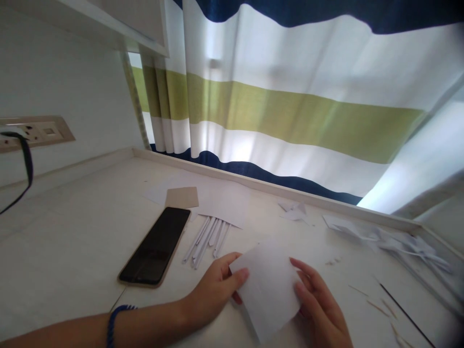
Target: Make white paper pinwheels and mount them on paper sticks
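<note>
A white sheet of paper (pixel 270 285) lies tilted near the front of the white table (pixel 65 241). My left hand (pixel 213 290) pinches its left edge with thumb and fingers. My right hand (pixel 321 304) rests on its right edge, fingers curled against the paper. A blue band (pixel 116 321) circles my left wrist.
A black phone (pixel 155 245) lies face up left of the hands. Several rolled white paper sticks (pixel 207 240) lie beside it, partly under a white sheet (pixel 224 203), with a tan card (pixel 181 197) behind. Paper scraps (pixel 391 240) and thin sticks (pixel 402 309) lie at right. A striped curtain (pixel 290 111) hangs behind; a wall socket (pixel 34 131) is at left.
</note>
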### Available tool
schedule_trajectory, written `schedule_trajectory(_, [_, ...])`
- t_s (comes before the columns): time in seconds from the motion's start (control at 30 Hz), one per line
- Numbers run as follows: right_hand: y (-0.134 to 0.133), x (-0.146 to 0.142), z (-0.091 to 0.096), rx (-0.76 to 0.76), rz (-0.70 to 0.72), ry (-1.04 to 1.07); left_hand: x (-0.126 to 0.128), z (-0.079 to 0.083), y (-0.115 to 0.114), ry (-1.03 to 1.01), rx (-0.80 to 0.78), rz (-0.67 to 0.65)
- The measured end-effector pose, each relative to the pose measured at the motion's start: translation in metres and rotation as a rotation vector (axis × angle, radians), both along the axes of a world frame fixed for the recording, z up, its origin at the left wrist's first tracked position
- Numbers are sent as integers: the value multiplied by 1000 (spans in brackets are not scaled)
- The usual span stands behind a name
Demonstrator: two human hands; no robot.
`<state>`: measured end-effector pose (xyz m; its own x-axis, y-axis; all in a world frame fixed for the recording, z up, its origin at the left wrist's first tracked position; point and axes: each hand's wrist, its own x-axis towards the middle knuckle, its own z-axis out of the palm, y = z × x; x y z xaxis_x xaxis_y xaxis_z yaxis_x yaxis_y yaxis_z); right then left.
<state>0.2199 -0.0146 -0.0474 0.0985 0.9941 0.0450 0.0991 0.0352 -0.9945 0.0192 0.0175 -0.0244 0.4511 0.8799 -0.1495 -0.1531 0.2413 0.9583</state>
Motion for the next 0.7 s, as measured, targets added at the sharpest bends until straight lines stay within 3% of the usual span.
schedule_trajectory(0.1, [0, -5, 7, -85, 94, 26, 1, -1, 6, 34, -77, -1])
schedule_trajectory(0.2, [5, -4, 14, -54, 172, -68, 3, -2, 9, 68, -115, 6])
schedule_trajectory(0.43, [18, 7, 13, 150, 121, -309, 4, -2, 10, 87, -115, 62])
schedule_trajectory(0.7, [9, 5, 8, 351, 20, -465, 3, -5, 9, 60, -117, 139])
